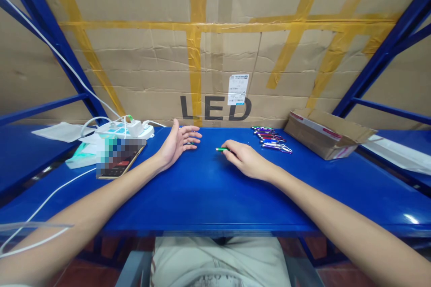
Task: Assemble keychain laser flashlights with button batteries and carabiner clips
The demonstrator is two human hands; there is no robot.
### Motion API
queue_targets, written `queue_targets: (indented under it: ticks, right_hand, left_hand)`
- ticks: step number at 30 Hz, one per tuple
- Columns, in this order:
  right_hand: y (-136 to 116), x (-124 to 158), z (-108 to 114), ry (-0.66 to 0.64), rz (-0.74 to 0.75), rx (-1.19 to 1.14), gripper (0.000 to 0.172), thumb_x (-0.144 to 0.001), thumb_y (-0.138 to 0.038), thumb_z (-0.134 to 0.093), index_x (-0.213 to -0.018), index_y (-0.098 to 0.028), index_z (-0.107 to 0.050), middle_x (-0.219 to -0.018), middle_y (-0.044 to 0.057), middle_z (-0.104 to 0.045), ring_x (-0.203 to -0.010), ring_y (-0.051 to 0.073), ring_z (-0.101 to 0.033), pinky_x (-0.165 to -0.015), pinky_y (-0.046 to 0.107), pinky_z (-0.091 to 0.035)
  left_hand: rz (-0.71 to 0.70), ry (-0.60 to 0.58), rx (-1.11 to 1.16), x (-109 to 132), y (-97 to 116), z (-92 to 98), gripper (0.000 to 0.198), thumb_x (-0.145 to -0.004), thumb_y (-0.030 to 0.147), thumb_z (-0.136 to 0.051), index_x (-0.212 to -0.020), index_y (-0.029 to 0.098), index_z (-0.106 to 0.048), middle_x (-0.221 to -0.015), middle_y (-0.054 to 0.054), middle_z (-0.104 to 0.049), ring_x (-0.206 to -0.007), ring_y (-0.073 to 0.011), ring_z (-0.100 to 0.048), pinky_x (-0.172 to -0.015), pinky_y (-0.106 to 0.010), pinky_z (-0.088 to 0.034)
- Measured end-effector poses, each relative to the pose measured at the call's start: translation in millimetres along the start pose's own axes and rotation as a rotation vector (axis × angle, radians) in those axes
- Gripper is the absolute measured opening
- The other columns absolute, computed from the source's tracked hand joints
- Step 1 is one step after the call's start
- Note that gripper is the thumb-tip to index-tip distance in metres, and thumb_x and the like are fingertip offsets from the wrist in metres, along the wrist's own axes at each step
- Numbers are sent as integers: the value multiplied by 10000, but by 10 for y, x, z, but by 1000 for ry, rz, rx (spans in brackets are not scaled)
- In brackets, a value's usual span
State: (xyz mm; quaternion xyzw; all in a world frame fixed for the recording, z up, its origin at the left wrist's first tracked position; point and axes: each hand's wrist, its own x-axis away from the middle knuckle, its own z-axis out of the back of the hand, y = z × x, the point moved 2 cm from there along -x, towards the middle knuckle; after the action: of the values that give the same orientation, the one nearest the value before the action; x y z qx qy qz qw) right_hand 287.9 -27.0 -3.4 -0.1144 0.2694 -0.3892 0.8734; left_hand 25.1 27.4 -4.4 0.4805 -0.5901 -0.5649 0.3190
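Note:
My left hand point(180, 141) is held with its fingers apart and the palm turned to the right, over the blue table point(202, 197). Small green and blue objects show partly behind its fingers; what they are I cannot make out. My right hand point(247, 158) is closed around a slim green metal pen-like stick point(220, 149), whose silver tip points left. Its other end is hidden by my fingers. To the right and behind that hand lies a row of similar slim sticks point(269, 136) in green, purple, red and blue, some with cord loops.
An open cardboard box point(323, 136) stands at the right. At the left are a white power strip point(144, 130) with cables, a phone point(117, 166) and a green-and-white packet point(81, 154). A large taped carton point(155, 67) marked LED walls off the back, between blue metal posts.

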Motion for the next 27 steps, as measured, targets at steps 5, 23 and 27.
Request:
queue_targets:
  ticks: [5,23,27]
  right_hand:
    - [5,2,7,2,-1,0,243,-1146,-336,-432,-1146,-214,-642,-1163,117,-760,-1033,254,-720,-939,386,-534]
    - [6,-10,14,14,-15,-30,245,-1147,-347,-432,-1141,-222,-643,-1174,110,-762,-1050,257,-720,-949,393,-536]
    - [19,-13,3,16,-21,-24,241,-1147,-353,-436,-1137,-225,-640,-1168,105,-761,-1046,256,-720,-949,393,-539]
  left_hand:
    - [12,-1,7,-10,1,11,900,-1002,911,-329,-1236,144,-736,-1208,-181,-767,-1026,-267,-718,-832,-343,-603]
    - [8,1,14,-16,5,25,897,-1011,900,-326,-1253,137,-731,-1198,-176,-766,-1023,-255,-724,-833,-327,-608]
    - [6,10,10,-15,8,23,899,-1010,903,-320,-1244,139,-732,-1195,-177,-764,-1022,-258,-720,-830,-327,-605]
